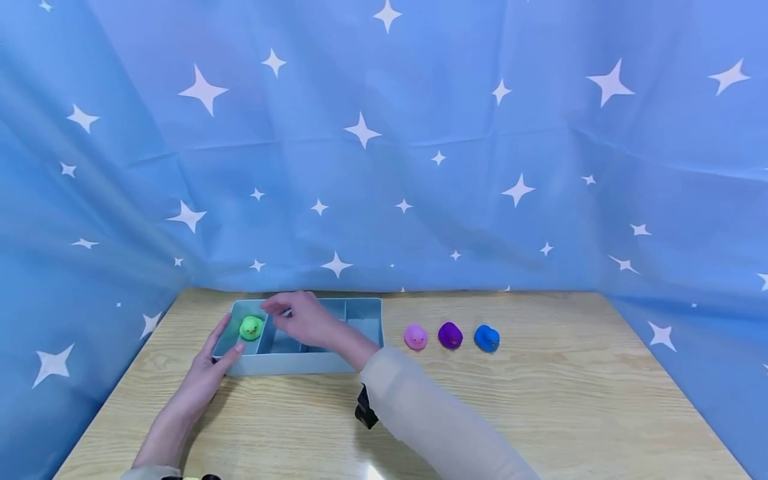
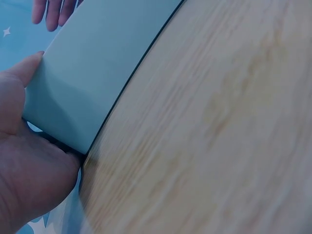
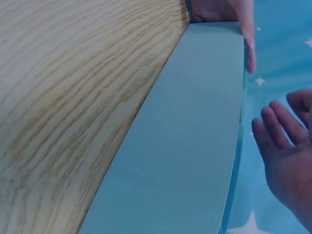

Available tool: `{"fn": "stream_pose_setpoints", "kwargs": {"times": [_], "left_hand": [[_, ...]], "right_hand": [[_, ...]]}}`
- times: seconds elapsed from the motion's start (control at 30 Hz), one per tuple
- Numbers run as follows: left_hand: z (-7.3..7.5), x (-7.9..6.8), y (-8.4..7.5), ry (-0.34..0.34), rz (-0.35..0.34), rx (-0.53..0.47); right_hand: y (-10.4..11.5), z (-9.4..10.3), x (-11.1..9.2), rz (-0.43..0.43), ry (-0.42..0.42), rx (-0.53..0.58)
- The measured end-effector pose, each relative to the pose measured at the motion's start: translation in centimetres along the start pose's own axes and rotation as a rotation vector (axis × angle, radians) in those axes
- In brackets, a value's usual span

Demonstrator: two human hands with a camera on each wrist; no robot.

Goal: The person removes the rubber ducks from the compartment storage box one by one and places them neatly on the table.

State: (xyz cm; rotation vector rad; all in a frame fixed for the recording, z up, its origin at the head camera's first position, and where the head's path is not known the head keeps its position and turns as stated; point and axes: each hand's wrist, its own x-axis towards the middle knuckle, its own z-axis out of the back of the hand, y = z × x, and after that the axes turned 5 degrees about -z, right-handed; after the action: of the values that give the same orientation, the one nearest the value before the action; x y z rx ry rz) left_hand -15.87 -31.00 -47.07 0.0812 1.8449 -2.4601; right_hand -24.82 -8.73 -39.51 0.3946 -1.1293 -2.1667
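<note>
A light blue divided box (image 1: 288, 364) stands toward the table's back left. In its leftmost compartment sits a green rubber duck (image 1: 251, 327). My left hand (image 1: 204, 373) holds the box's left front corner, thumb at the front rim and fingers along the left end; the left wrist view shows that hand (image 2: 34, 161) against the box wall (image 2: 97, 63). Above the compartments hovers my right hand (image 1: 306, 322), just right of the duck, its fingers loosely bent. Nothing shows in that hand (image 3: 287, 141) in the right wrist view. It partly hides the middle compartments.
To the right of the box, a pink duck (image 1: 416, 337), a purple duck (image 1: 450, 335) and a blue duck (image 1: 487, 339) stand in a row on the wooden table (image 1: 570, 400). A blue star-patterned cloth (image 1: 420, 233) hangs behind and at both sides.
</note>
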Motion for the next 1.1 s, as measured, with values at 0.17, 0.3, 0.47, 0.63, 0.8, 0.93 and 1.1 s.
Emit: {"fn": "stream_pose_setpoints", "kwargs": {"times": [0.17,0.3,0.47,0.63,0.8,0.93,1.1], "left_hand": [[0.0,0.2,0.2,-0.001,-0.002,0.007],[0.1,0.3,0.4,-0.002,-0.002,0.006],[0.0,0.2,0.3,0.002,-0.012,-0.008],[0.0,0.1,0.3,0.008,-0.014,-0.011],[0.0,0.3,0.4,0.014,-0.001,-0.002],[0.0,0.2,0.4,0.007,-0.004,-0.009],[0.0,0.1,0.4,-0.002,-0.014,-0.015]], "right_hand": [[-0.2,-0.6,0.7,-0.012,0.006,0.005],[-0.2,-1.1,1.2,0.0,0.017,-0.009],[0.1,-1.9,1.9,0.018,0.024,-0.045],[0.5,-2.4,2.3,0.025,0.036,-0.091],[0.7,-2.6,2.6,0.027,0.042,-0.107],[0.7,-3.0,3.1,0.023,0.05,-0.116],[0.8,-3.5,3.7,0.008,0.065,-0.171]]}}
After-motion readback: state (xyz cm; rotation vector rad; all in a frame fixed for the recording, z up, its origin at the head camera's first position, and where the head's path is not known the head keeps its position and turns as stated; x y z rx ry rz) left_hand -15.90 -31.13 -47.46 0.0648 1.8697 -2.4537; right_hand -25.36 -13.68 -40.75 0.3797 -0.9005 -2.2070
